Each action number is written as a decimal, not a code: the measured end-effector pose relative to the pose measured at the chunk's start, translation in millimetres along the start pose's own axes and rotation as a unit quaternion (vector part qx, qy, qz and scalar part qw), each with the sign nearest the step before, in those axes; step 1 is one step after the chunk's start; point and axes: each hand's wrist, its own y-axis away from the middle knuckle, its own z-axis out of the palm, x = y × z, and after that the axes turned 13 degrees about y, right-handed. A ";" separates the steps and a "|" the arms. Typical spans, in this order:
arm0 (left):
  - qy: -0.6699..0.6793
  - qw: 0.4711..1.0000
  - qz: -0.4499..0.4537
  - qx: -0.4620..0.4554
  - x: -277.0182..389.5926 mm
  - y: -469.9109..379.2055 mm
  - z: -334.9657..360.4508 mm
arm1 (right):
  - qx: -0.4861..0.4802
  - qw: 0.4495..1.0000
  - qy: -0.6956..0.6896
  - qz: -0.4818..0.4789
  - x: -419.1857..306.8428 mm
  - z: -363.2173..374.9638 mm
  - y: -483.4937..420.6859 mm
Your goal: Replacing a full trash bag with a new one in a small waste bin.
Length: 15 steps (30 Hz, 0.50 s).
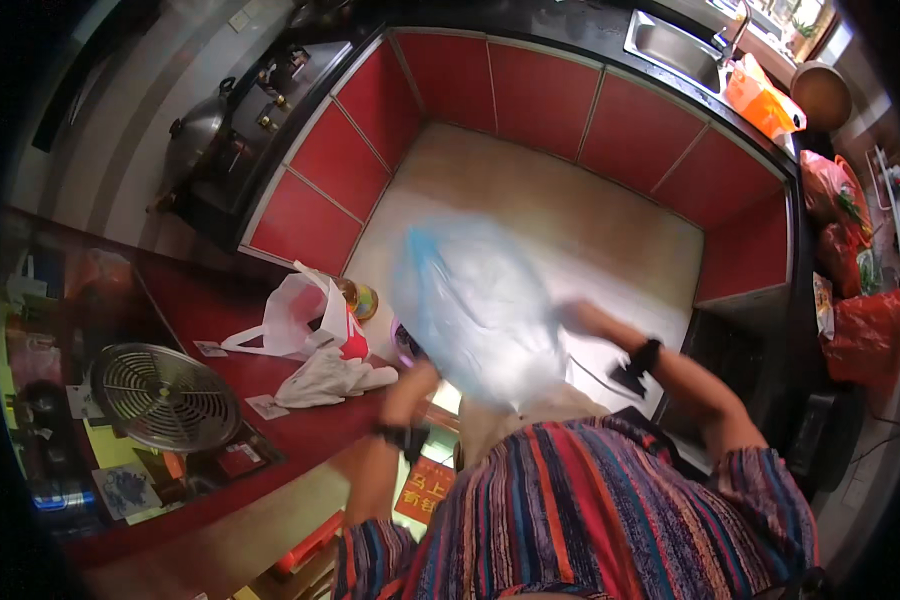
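A large translucent blue plastic bag, puffed out and blurred, spreads in front of my body. My left hand is at its lower left edge, partly hidden by the plastic. At the bag's right side is my right hand, badly blurred, so its finger pose is unclear. Both wrists wear black bands. Left of the bag, a white plastic carrier bag and white cloth gloves lie on the dark red tabletop. A purple-rimmed container shows partly behind the bag.
A jar stands beside the carrier bag. A round perforated metal rack lies at left. Red cabinets line the far side, below a counter with a steel sink and an orange bag. Red bags sit at right.
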 end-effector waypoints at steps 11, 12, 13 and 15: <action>0.263 0.909 0.024 0.323 -24.9 47.4 33.3 | -0.090 0.904 -0.350 0.228 22.9 28.3 28.2; 0.266 0.919 -0.019 0.289 -12.5 60.7 21.0 | -0.095 0.904 -0.348 0.227 24.6 31.8 24.1; 0.259 0.919 0.006 0.298 -13.2 64.4 23.5 | -0.101 0.905 -0.347 0.227 26.2 35.4 20.8; 0.242 0.916 0.056 0.315 -17.6 72.7 28.7 | -0.162 0.886 -0.377 0.216 25.6 36.4 16.0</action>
